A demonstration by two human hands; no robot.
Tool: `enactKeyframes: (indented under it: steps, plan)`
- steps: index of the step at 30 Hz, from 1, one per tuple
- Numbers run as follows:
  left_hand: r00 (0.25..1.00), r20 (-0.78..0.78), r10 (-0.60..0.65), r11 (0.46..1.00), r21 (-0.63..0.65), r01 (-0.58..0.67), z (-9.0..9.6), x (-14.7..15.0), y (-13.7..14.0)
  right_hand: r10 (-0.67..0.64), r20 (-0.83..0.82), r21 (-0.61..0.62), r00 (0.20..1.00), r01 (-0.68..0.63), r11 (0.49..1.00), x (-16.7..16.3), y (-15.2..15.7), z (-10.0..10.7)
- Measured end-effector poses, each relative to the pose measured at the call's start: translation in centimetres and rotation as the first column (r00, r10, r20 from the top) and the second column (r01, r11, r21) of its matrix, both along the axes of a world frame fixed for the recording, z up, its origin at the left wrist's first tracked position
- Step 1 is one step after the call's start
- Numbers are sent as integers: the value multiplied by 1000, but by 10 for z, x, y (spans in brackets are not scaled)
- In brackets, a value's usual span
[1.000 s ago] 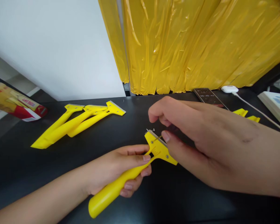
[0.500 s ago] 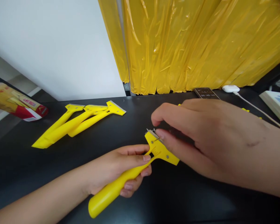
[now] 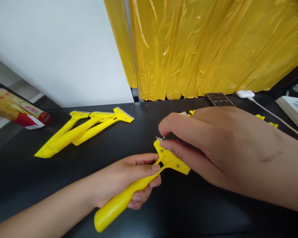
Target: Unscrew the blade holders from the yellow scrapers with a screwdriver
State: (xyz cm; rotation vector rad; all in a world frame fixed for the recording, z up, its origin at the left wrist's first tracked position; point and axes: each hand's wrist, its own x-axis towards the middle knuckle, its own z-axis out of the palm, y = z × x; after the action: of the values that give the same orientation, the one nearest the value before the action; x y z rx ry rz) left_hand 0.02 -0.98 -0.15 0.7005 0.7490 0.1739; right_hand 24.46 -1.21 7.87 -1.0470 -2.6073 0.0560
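My left hand [image 3: 136, 175] is wrapped around the yellow handle of a scraper [image 3: 114, 208], its head tilted up to the right. Two screws show on that head, one near each end. Over its far edge is my right hand [image 3: 213, 145], the thumb overlapping the head and the index finger bent above, with a gap between their tips. Nothing shows in that gap; the other fingers are hidden. Just beyond the thumb, several small screws [image 3: 164, 137] lie on the black table. Three more yellow scrapers [image 3: 89, 127] lie overlapping at the left.
Yellow pieces [image 3: 268, 121] show partly behind my right hand. Along the back are a phone [image 3: 220, 99] with a running timer and a white earbud case [image 3: 245, 94] on a cable. A red and gold packet [image 3: 20, 109] is at far left; yellow film [image 3: 188, 49] hangs behind.
My right hand has shifted slightly left, its thumb covering more of the scraper's far edge. A thin line beside the thumb no longer shows. My left hand and the scraper have hardly moved.
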Motion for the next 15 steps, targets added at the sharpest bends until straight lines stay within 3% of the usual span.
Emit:
enactKeyframes:
  steps: [3, 7, 15]
  plan:
    - [1000, -9, 16, 1000, -6, -16, 0, 1, 0, 19, 5, -33, 1000, -19, 999, 0, 0, 1]
    - [1000, -11, 20, 1000, -6, -20, -1, 1, 0, -34, 40, 46, 999, 32, 998, 1, -1, 1]
    - [1000, -7, 3, 1000, -5, -4, 0, 0, 0, -26, 53, 21, 998, 24, 999, -1, -3, 0]
